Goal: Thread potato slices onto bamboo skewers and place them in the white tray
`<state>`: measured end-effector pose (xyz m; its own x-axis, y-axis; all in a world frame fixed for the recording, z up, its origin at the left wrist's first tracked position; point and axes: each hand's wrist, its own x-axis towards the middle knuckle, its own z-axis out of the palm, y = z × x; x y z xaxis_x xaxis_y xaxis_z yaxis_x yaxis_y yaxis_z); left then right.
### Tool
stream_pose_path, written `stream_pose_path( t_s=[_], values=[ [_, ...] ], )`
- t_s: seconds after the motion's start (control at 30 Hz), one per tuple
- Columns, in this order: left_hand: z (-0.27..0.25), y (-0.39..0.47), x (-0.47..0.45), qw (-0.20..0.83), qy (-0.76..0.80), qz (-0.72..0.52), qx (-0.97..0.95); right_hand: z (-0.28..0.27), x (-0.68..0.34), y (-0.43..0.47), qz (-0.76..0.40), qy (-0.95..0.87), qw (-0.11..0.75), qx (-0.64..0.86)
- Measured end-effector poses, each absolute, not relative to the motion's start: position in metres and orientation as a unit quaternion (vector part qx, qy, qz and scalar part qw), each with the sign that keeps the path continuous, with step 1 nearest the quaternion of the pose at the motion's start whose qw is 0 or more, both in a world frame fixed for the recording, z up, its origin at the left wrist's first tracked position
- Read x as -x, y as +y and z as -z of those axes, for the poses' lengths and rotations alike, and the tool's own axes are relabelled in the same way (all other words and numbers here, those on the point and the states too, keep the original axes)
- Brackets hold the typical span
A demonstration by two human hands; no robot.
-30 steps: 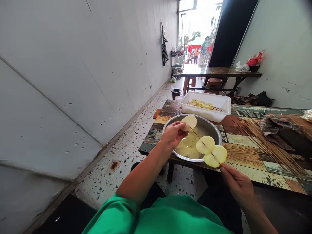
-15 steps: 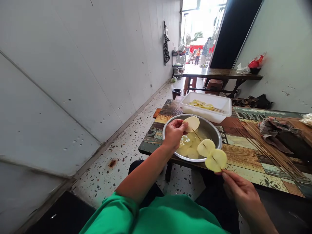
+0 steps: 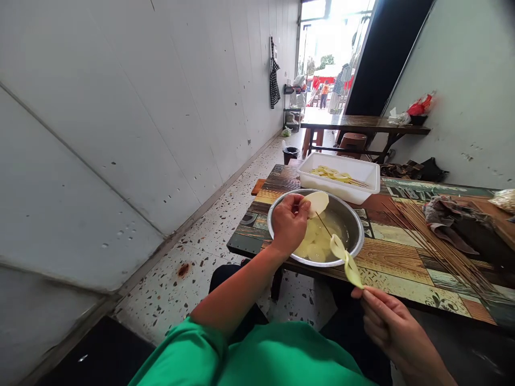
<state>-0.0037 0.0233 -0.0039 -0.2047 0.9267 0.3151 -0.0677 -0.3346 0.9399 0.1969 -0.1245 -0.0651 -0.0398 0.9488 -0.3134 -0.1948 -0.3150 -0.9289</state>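
My left hand [image 3: 290, 222] pinches a pale potato slice [image 3: 317, 203] above a metal basin [image 3: 356, 221]. The tip of a thin wooden skewer [image 3: 324, 225] meets the slice's lower edge; I cannot tell whether it has gone in. Two more potato slices [image 3: 352, 271] are threaded on the skewer and now show nearly edge-on. Closed round the skewer's near end, my right hand [image 3: 388, 321] is at the front edge of the table. Inside the basin, several slices [image 3: 314, 246] lie in cloudy water.
Behind the basin, a white plastic tub [image 3: 372, 182] holds skewered slices [image 3: 332, 174]. Loose skewers [image 3: 438, 241] and a crumpled cloth [image 3: 446, 217] lie on the patterned table [image 3: 396, 257] to the right. A second table [image 3: 362, 122] and a dark bin [image 3: 290, 155] stand farther back.
My right hand has turned the skewer, so its two slices have swung from face-on to nearly edge-on. My left hand keeps its slice in almost the same place.
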Motion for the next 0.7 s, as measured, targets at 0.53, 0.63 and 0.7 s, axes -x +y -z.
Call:
stream_pose_path(
  t_s=[0.53, 0.63, 0.7],
  values=[
    [-0.027, 0.022, 0.014, 0.727, 0.374, -0.508, -0.271, 0.103, -0.225, -0.103, -0.337, -0.551, 0.476, 0.597],
    [-0.028, 0.023, 0.015, 0.724, 0.366, -0.507, -0.292, 0.096, -0.218, -0.104, -0.447, -0.499, 0.488, 0.56],
    [-0.028, 0.023, 0.014, 0.717, 0.364, -0.512, -0.303, 0.093, -0.213, -0.104, -0.497, -0.468, 0.494, 0.539]
  ],
)
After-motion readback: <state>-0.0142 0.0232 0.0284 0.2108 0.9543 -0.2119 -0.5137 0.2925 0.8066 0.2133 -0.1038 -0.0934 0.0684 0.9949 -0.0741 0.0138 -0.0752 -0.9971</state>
